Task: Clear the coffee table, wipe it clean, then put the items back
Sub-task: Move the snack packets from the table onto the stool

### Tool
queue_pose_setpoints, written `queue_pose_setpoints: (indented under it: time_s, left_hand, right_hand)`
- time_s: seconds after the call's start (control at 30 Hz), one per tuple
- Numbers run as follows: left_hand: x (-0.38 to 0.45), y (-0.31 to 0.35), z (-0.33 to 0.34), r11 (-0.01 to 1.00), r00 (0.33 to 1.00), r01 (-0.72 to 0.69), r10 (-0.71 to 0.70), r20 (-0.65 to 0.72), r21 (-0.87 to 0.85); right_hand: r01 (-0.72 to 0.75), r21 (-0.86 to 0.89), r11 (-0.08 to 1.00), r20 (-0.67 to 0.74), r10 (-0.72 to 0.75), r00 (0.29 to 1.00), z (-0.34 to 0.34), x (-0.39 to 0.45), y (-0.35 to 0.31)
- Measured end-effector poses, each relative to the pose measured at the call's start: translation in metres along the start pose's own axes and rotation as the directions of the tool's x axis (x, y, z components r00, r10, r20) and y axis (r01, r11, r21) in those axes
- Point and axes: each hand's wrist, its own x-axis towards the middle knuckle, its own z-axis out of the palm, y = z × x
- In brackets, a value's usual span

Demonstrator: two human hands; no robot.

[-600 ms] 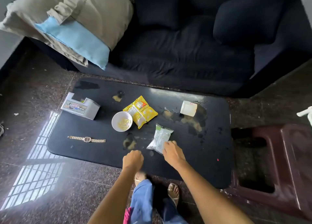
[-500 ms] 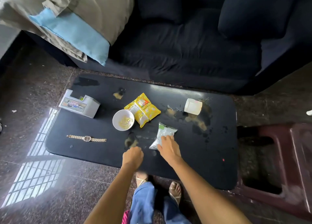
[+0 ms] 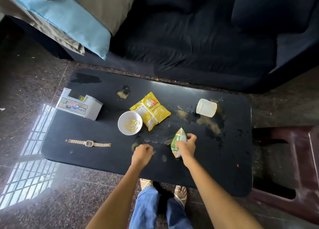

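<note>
Right hand (image 3: 187,146) pinches the crinkly green packet (image 3: 178,140)!
Left hand (image 3: 142,153) curled, holding nothing, over the glossy black coffee table (image 3: 224,173), smeared with tan spills; speckled stone floor (image 3: 34,76).

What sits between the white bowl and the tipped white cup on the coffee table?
In the head view, the yellow snack packet lies between the white bowl and the white cup, then a tan spill patch.

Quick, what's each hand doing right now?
Left hand: fist curled, holding nothing visible.
Right hand: gripping the green snack packet.
</note>
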Motion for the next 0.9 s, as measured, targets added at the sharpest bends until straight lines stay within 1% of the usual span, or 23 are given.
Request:
queue_pose_setpoints:
  time_s: [0.03,0.07,0.1,0.13,0.2,0.23,0.27,0.3,0.37,0.43,0.47,0.5,0.53,0.57,0.6,0.63,0.7,0.77,0.83,0.9]
  left_hand:
    - [0.001,0.004,0.002,0.997,1.0,0.015,-0.013,0.027,-0.071]
    - [0.0,0.009,0.004,0.988,0.998,0.037,-0.028,0.061,-0.152]
    - [-0.002,0.016,0.006,0.97,0.994,0.066,-0.043,0.103,-0.234]
    - [-0.003,0.022,0.008,0.946,0.986,0.105,-0.059,0.156,-0.307]
    - [-0.008,0.033,0.013,0.879,0.952,0.209,-0.083,0.293,-0.429]
    - [-0.01,0.037,0.014,0.84,0.934,0.253,-0.083,0.348,-0.479]
    - [-0.011,0.038,0.015,0.797,0.922,0.283,-0.074,0.38,-0.533]
    - [-0.01,0.037,0.016,0.753,0.917,0.299,-0.058,0.394,-0.586]
    - [-0.009,0.036,0.016,0.673,0.92,0.307,-0.03,0.39,-0.673]
    - [-0.009,0.033,0.014,0.647,0.933,0.296,-0.039,0.357,-0.703]
    - [-0.011,0.031,0.012,0.65,0.938,0.294,-0.057,0.341,-0.7]
    - [-0.011,0.028,0.009,0.656,0.941,0.298,-0.08,0.329,-0.694]
    - [-0.01,0.024,0.007,0.657,0.94,0.308,-0.1,0.325,-0.688]
    - [-0.009,0.02,0.004,0.657,0.94,0.312,-0.109,0.323,-0.686]
    - [-0.007,0.015,0.001,0.656,0.941,0.312,-0.115,0.317,-0.688]
    - [-0.005,0.012,-0.001,0.652,0.943,0.311,-0.123,0.309,-0.691]
    - [-0.001,0.005,-0.006,0.631,0.948,0.31,-0.146,0.284,-0.711]
    - [0.001,-0.003,-0.011,0.616,0.955,0.294,-0.168,0.243,-0.731]
    - [0.006,-0.011,-0.013,0.624,0.96,0.279,-0.185,0.209,-0.73]
    - [0.007,-0.017,-0.014,0.629,0.962,0.269,-0.214,0.171,-0.729]
  right_hand:
    - [-0.104,0.187,0.977,0.14,0.079,0.987,-0.009,0.001,0.002]
    - [-0.209,0.294,0.933,0.286,0.122,0.95,-0.018,0.001,0.005]
    - [-0.281,0.332,0.9,0.404,0.133,0.905,-0.026,-0.003,0.006]
    - [-0.317,0.338,0.886,0.494,0.12,0.861,-0.033,-0.008,0.006]
    - [-0.381,0.331,0.863,0.602,0.118,0.79,-0.04,-0.012,0.009]
    - [-0.414,0.337,0.845,0.635,0.121,0.763,-0.04,-0.012,0.011]
    - [-0.444,0.343,0.828,0.645,0.136,0.752,-0.037,-0.011,0.014]
    - [-0.454,0.343,0.822,0.642,0.148,0.753,-0.035,-0.01,0.016]
    - [-0.413,0.271,0.869,0.623,0.169,0.764,-0.028,-0.006,0.02]
    - [-0.292,0.124,0.948,0.582,0.169,0.795,-0.021,-0.005,0.017]
    - [-0.214,0.088,0.973,0.519,0.138,0.843,-0.017,-0.004,0.015]
    - [-0.148,0.097,0.984,0.422,0.094,0.902,-0.012,-0.003,0.009]
    - [-0.096,0.147,0.985,0.321,0.044,0.946,-0.008,-0.001,0.002]
    - [-0.034,0.172,0.984,0.233,-0.007,0.972,-0.004,0.002,-0.005]
    - [0.04,0.139,0.989,0.176,-0.065,0.982,0.002,0.006,-0.014]
    - [0.116,0.055,0.992,0.155,-0.123,0.98,0.01,0.011,-0.021]
    - [0.277,-0.154,0.949,0.171,-0.25,0.953,0.031,0.021,-0.037]
    - [0.408,-0.321,0.855,0.185,-0.366,0.912,0.054,0.032,-0.052]
    - [0.464,-0.475,0.748,0.197,-0.423,0.884,0.072,0.041,-0.066]
    - [0.439,-0.619,0.651,0.184,-0.423,0.887,0.085,0.047,-0.073]
